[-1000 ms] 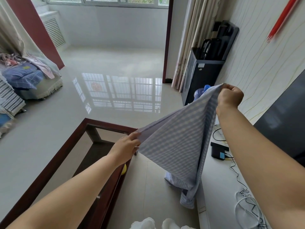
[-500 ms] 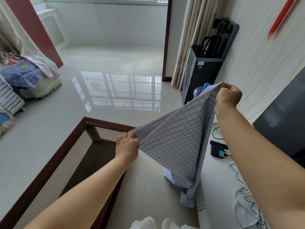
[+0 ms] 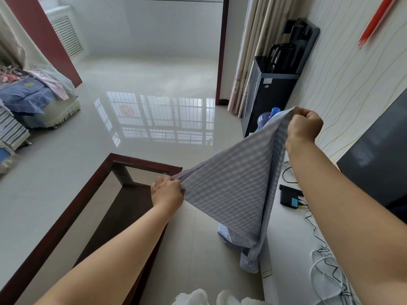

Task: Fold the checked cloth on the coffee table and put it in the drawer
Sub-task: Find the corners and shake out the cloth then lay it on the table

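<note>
Left hand (image 3: 167,192): fingers pinch checked cloth (image 3: 233,188) edge, 9 o'clock end.
Right hand (image 3: 305,126): fist grips corner, 1 o'clock.
Coffee table (image 3: 72,208): 8 o'clock of cloth.

Checked cloth (image 3: 233,186): pale blue and white check, held in the air, spread taut along its upper edge between two raised corners. The far corner sits high on the right, the near corner lower, above the coffee table's end. From that edge the fabric hangs in a slanted sheet, narrowing downward; its bunched lower end dangles above the tiled floor.

Coffee table (image 3: 72,212): dark red-brown wooden frame with glass top.
</note>
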A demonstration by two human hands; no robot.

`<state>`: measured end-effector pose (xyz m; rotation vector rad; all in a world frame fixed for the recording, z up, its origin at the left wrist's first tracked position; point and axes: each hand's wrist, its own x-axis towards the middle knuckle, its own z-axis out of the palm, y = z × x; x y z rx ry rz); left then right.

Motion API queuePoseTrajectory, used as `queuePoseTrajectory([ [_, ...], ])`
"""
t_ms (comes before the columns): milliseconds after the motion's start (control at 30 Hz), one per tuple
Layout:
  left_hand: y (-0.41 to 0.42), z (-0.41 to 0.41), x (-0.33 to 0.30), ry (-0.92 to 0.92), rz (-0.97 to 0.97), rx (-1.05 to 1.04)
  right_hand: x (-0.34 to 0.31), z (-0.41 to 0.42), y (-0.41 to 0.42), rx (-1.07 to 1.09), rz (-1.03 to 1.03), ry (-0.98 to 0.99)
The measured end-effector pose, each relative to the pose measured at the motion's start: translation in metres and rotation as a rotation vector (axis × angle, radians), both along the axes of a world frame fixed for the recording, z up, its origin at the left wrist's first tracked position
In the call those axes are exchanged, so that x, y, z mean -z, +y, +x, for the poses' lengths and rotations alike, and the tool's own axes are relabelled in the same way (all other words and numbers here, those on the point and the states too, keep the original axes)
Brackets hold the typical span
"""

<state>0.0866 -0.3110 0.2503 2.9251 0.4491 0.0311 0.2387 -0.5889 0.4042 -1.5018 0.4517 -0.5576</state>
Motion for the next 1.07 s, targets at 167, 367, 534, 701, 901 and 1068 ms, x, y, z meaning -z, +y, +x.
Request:
queuePoseTrajectory([
  [167, 0.012, 0.008, -0.003, 0.181, -0.092, 0.045, 0.004, 0.003, -0.006, 0.003, 0.013, 0.001],
  [367, 0.028, 0.02, -0.035, 0.068, -0.076, 0.195, 0.005, 0.009, -0.033, 0.072, 0.044, 0.018],
  [534, 0.051, 0.055, -0.108, -0.04, -0.006, 0.238, 0.008, 0.012, -0.068, 0.102, -0.052, 0.013],
  [701, 0.051, 0.083, -0.167, -0.129, 0.1, 0.321, 0.009, 0.014, -0.093, 0.132, -0.017, 0.028],
  [901, 0.05, 0.102, -0.221, -0.08, 0.058, 0.444, 0.014, 0.006, -0.105, 0.176, 0.057, 0.072],
  [1068, 0.055, 0.105, -0.233, -0.053, 0.212, 0.503, 0.028, -0.002, -0.098, 0.131, 0.047, 0.122],
])
